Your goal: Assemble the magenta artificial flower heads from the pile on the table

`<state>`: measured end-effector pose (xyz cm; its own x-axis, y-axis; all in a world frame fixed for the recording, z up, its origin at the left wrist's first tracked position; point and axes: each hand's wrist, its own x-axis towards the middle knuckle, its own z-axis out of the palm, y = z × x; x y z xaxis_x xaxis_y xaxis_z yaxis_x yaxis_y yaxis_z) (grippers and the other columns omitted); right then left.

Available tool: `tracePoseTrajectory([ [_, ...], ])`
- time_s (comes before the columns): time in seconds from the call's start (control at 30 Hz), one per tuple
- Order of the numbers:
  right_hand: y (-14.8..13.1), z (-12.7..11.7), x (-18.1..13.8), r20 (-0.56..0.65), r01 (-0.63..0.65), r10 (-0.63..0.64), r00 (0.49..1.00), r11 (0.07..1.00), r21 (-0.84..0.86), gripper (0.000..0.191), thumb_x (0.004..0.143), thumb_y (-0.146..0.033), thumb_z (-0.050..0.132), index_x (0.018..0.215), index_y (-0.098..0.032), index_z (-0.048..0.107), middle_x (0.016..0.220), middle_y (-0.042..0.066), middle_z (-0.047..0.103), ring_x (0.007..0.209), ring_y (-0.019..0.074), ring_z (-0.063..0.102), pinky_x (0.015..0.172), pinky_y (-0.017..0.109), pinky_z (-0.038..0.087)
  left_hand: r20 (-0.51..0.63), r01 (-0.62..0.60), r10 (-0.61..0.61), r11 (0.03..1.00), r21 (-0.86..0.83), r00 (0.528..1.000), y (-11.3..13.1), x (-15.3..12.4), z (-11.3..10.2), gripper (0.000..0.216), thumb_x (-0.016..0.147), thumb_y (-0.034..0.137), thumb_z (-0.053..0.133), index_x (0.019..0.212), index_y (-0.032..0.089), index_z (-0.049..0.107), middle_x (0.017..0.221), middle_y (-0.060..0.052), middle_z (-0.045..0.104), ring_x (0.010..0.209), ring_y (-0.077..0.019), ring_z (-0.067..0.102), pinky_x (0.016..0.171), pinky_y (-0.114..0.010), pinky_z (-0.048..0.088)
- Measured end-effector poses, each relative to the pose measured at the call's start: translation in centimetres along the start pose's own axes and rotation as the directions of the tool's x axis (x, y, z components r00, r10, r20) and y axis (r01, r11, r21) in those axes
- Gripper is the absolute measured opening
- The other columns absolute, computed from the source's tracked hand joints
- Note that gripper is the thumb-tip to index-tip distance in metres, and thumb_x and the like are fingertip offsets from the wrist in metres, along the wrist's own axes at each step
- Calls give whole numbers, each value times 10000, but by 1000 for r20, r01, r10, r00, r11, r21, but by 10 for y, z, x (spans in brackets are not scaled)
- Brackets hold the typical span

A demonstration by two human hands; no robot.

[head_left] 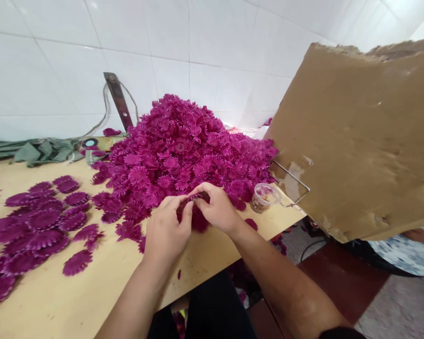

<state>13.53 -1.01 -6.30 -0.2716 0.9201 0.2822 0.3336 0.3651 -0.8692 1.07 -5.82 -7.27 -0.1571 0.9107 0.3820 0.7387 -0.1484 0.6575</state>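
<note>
My left hand (167,225) and my right hand (215,207) meet at the front of a big heap of magenta artificial flower heads (183,146). Between the thumbs and fingertips of both hands is a magenta flower head (194,196), mostly covered by the fingers. Both hands are closed in a pinch on it, just above the table. To the left lie several flat, round magenta flower heads (44,219), some overlapping in stacks. A single flower head (77,262) lies apart from them. Right of my right hand stands a small clear plastic cup (263,200) with brownish bits inside.
The pale yellow table (102,292) stands against a white tiled wall (169,37). A large cardboard sheet (356,132) leans at the right, with a bent metal wire (297,179) before it. Green cloth (45,151) lies at back left. Another person's patterned clothing (403,254) shows beyond the cardboard.
</note>
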Motion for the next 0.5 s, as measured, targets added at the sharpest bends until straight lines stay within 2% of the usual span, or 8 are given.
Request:
tracePoseTrajectory([
  [0.1,6,0,5,-61,-43,46,997,998,54,30,734,-143,530,754,-159,544,748,19,601,710,129,552,717,276,428,-99,71,-79,994,-87,992,-7,2,-1,428,789,424,474,1131,170,514,938,-68,628,762,-183,609,712,-336,484],
  [0.17,10,-1,5,-83,-82,85,993,996,39,22,744,-175,531,759,-160,532,742,21,593,702,132,540,705,279,414,-113,21,-35,992,-121,993,-8,4,-2,385,785,410,490,1089,178,538,920,-59,614,734,-164,596,703,-321,487],
  [0.27,12,0,4,-86,-94,88,992,993,-66,56,755,-207,528,717,-169,513,704,13,572,665,125,499,644,263,371,-75,-131,121,981,-143,990,-3,7,-1,289,781,363,503,990,190,605,890,-55,613,780,-169,588,728,-313,485],
  [0.33,11,1,4,-80,-97,88,993,988,-119,158,769,-228,511,626,-176,466,620,-10,520,599,107,440,581,245,322,-52,-180,174,973,-148,983,2,9,1,274,774,346,514,969,194,630,898,-58,622,824,-179,587,755,-317,481],
  [0.4,10,1,5,-80,-129,119,990,984,-126,283,796,-275,476,541,-183,394,530,-32,435,534,91,368,532,242,271,-23,-166,165,973,-161,986,6,12,4,267,758,349,530,945,197,647,893,-55,633,840,-186,588,781,-325,474],
  [0.5,9,1,8,-84,-164,159,984,985,-57,386,827,-372,416,496,-190,337,472,-44,350,492,83,315,503,250,231,42,-68,81,967,-246,996,10,18,6,263,725,373,554,888,192,654,851,-48,645,768,-178,595,743,-321,476],
])
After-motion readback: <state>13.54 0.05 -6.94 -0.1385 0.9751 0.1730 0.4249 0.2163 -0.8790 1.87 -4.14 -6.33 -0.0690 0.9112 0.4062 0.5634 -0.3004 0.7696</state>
